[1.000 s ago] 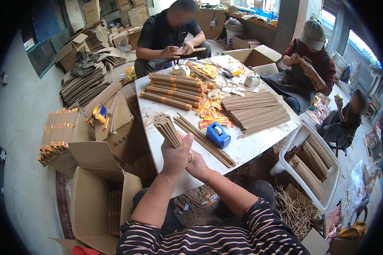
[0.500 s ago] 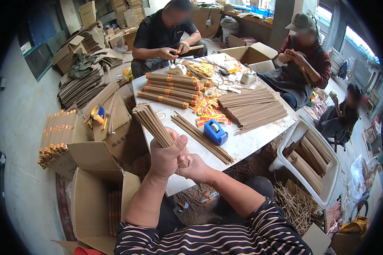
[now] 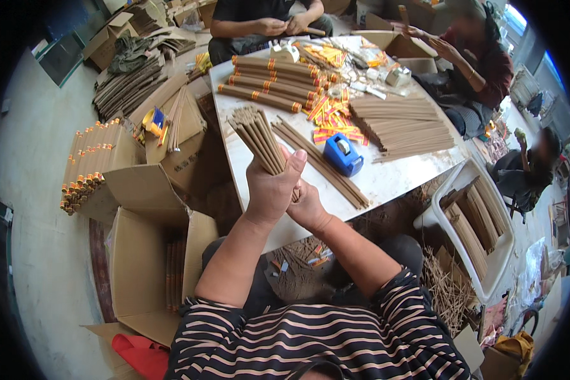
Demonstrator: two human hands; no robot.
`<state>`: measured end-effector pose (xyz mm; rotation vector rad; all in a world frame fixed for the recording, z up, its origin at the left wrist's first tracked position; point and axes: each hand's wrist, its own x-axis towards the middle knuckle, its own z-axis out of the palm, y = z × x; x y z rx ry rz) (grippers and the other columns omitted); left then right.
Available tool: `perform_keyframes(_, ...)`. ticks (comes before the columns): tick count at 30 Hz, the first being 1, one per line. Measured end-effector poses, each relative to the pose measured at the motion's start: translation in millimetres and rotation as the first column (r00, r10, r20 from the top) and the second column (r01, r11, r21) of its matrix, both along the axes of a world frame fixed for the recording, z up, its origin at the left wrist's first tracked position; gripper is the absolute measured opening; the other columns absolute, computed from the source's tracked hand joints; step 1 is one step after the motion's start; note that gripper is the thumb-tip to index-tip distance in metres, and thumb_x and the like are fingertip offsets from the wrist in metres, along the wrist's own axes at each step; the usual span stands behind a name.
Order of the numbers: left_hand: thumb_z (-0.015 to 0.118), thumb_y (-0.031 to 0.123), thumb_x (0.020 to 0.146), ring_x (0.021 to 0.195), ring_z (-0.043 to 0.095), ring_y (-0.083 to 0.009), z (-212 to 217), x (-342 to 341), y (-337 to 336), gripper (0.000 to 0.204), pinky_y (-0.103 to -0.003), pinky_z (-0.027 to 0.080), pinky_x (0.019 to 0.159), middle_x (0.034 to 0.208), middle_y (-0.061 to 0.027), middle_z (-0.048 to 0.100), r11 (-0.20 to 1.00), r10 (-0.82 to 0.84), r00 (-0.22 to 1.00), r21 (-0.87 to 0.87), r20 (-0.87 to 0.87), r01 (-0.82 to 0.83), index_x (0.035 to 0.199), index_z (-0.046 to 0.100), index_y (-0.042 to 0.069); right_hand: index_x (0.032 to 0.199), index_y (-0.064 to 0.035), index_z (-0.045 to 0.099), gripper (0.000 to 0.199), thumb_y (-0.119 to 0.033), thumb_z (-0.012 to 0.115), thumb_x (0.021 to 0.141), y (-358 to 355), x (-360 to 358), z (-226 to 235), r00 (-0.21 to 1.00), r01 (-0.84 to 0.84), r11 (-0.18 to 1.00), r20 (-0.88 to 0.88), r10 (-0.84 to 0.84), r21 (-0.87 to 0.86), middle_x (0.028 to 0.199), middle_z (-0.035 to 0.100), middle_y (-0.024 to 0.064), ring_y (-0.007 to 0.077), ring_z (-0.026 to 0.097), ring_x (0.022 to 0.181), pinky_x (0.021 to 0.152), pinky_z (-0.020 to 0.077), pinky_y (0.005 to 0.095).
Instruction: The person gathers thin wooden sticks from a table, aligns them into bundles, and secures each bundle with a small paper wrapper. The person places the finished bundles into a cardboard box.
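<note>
Incense sticks (image 3: 259, 136), seen from the head camera, stand as a tilted bundle above the white worktop (image 3: 386, 180), left hand (image 3: 271, 190) clamped around them, right hand (image 3: 307, 206) pressed beneath; tapping the ends level should square them best.

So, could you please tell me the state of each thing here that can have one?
Left hand: closed around the stick bundle.
Right hand: under the left, at the bundle's lower end.
Stick bundle: lifted, tilted away.
Tape dispenser: resting on the table.
Cardboard box: open, flaps out.
White crate: holding sticks.
</note>
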<state>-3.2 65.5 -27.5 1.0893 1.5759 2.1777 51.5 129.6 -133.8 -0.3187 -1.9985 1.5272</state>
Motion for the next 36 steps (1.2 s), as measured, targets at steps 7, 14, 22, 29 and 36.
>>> perform_keyframes(7,0.065,0.007,0.081,0.051,0.042,-0.0032,5,-9,4,0.024,-0.021,0.037,0.048,0.058,0.0033,0.046,0.998,-0.058,0.992,-0.007,0.113,0.059,0.066,0.046,0.007,0.092,-0.0058,0.054,0.024,-0.014,0.066,0.073,4,-3,3,0.998,-0.040,0.999,0.042,0.039,0.022,0.085,0.061,0.0167,0.0309,0.061,0.079,0.071,0.0482,0.0345)
perform_keyframes(14,0.064,0.005,0.081,0.047,0.044,-0.0052,15,-11,0,0.024,-0.021,0.038,0.044,0.056,0.0015,0.046,0.987,-0.161,0.984,-0.003,0.071,0.162,0.068,0.044,0.007,0.092,-0.0071,0.055,0.020,-0.013,0.063,0.075,4,-4,0,0.984,-0.179,0.978,-0.023,0.178,-0.109,0.081,0.061,0.0117,0.0235,0.061,0.076,0.071,0.0482,0.0324)
perform_keyframes(22,0.061,0.001,0.081,0.045,0.044,-0.0092,7,-28,-1,0.023,-0.023,0.038,0.043,0.058,-0.0015,0.044,0.924,-0.382,0.905,0.048,0.190,0.380,0.072,0.040,0.006,0.092,-0.0040,0.055,0.017,-0.014,0.059,0.079,9,-7,7,0.982,-0.186,0.978,0.018,0.188,-0.094,0.076,0.059,0.0094,0.0145,0.056,0.070,0.069,0.0476,0.0291)
perform_keyframes(29,0.065,0.004,0.080,0.046,0.045,-0.0079,16,-26,-4,0.022,-0.022,0.038,0.043,0.057,-0.0001,0.046,0.942,-0.335,0.896,0.105,0.291,0.318,0.070,0.045,0.007,0.089,-0.0033,0.057,0.014,-0.012,0.060,0.078,-1,-2,31,0.975,-0.138,0.987,0.164,0.149,-0.078,0.075,0.060,0.0104,0.0160,0.057,0.070,0.069,0.0475,0.0300)
perform_keyframes(36,0.067,0.011,0.081,0.039,0.043,-0.0080,6,11,-21,0.023,-0.023,0.036,0.037,0.052,-0.0005,0.044,0.967,-0.251,0.840,0.085,0.480,0.240,0.076,0.044,0.007,0.085,-0.0018,0.054,0.016,-0.013,0.060,0.077,-21,34,84,0.894,-0.229,0.937,0.324,0.309,-0.263,0.067,0.057,0.0049,0.0125,0.055,0.060,0.055,0.0459,0.0272)
